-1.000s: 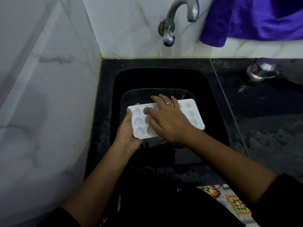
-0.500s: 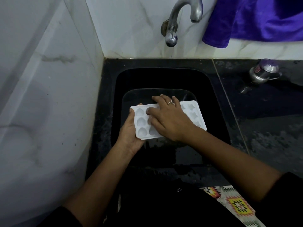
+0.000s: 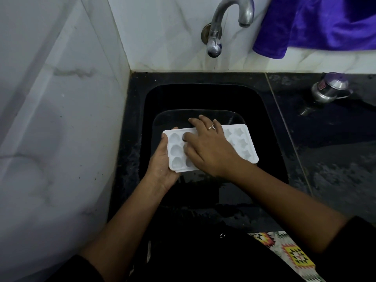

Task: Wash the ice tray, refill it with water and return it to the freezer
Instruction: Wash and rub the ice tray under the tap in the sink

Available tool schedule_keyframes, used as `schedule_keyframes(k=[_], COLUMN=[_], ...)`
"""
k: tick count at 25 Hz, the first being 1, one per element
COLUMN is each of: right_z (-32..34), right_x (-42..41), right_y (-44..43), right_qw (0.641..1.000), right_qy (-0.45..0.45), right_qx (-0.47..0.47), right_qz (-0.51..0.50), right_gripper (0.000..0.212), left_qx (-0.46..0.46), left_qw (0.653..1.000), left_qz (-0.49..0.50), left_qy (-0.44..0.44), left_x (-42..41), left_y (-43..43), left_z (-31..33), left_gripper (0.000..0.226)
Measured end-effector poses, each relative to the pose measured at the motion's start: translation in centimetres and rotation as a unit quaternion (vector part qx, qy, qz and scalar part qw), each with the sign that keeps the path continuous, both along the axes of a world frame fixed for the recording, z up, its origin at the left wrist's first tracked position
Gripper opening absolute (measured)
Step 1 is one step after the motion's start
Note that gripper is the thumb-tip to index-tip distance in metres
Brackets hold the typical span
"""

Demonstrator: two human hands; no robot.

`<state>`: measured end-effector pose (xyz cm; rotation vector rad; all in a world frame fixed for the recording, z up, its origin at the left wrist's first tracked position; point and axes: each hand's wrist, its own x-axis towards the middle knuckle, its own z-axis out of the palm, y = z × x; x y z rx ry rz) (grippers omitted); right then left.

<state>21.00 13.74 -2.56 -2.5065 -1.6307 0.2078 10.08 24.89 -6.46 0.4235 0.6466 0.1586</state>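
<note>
White marble wall (image 3: pixel 61 119) corner, black stone tabletop (image 3: pixel 335 159): an ice tray (image 3: pixel 242 143) held over the sink (image 3: pixel 203 94).

Glossy rounded-rectangle basin at centre; plush purple cloth (image 3: pixel 325 23) hanging at 1 o'clock. White plastic tray, heart and star moulds facing up, lies level above the basin. Right hand (image 3: pixel 211 151) rests flat across its middle, fingers loosely spread, tips in the moulds and over the 12 o'clock edge. Left hand (image 3: pixel 162 165) grips the 9 o'clock end, thumb on top, fingers beneath. Curved chrome tap (image 3: pixel 221 23) at 12; small steel pot (image 3: pixel 327 90) at 2; ring (image 3: pixel 211 127) on the right hand.
</note>
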Motion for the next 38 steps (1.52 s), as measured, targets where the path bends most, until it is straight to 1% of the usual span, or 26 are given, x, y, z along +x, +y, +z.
schedule_keyframes(k=[2,6,9,12,14,16,19,23,26,29,33,36,38], right_z=[-0.1,0.5,0.3,0.9,0.9,0.5,0.2,0.2,0.5,0.0,0.2,-0.1,0.1], right_x=[0.0,0.8,0.3,-0.1,-0.6,-0.8,-0.7,-0.6,-0.4,-0.9,-0.7,-0.8,-0.6], right_y=[-0.3,-0.2,-0.8,-0.8,-0.4,-0.1,0.3,0.3,0.5,0.4,0.4,0.4,0.4], right_qw=[1.0,1.0,1.0,0.998,0.998,0.998,1.0,0.999,1.0,0.999,1.0,0.999,1.0], right_qy=[-0.007,-0.006,0.002,0.032,0.026,0.016,0.0,-0.015,-0.009,-0.017,-0.005,-0.012,-0.008], right_qx=[-0.006,-0.006,-0.003,0.046,0.058,0.042,0.019,0.008,0.013,0.008,0.013,0.007,0.01], right_qz=[0.024,-0.014,-0.003,-0.001,0.028,0.038,0.013,0.043,0.01,0.044,0.013,0.043,0.022], right_gripper=[0.052,0.056,0.055,0.05,0.045,0.045,0.048,0.052,0.053,0.051,0.05,0.051,0.052], left_qx=[-0.01,0.009,0.003,0.01,0.013,0.014,0.017,0.023,0.022,0.022,0.014,0.017,0.018], left_qw=[1.0,1.0,1.0,1.0,1.0,1.0,0.999,0.999,0.999,0.999,0.999,0.999,0.999], left_qz=[0.007,0.01,0.017,0.018,0.015,0.014,0.012,0.013,0.011,0.022,0.014,0.017,0.014], left_qy=[-0.008,0.002,0.004,0.011,0.015,0.024,0.038,0.035,0.038,0.042,0.039,0.043,0.04], left_x=[-0.1,0.2,0.2,0.2,0.2,0.3,0.3,0.3,0.4,0.3,0.3,0.3,0.3], left_y=[0.2,0.0,0.8,0.5,0.0,-0.5,-1.2,-1.4,-1.5,-1.3,-1.4,-1.4,-1.3], left_z=[0.0,-1.0,-1.4,-1.2,-0.7,-0.1,0.3,0.7,0.7,0.3,0.2,0.3,0.5], left_gripper=[0.07,0.072,0.075,0.075,0.075,0.073,0.07,0.067,0.065,0.067,0.07,0.067,0.066])
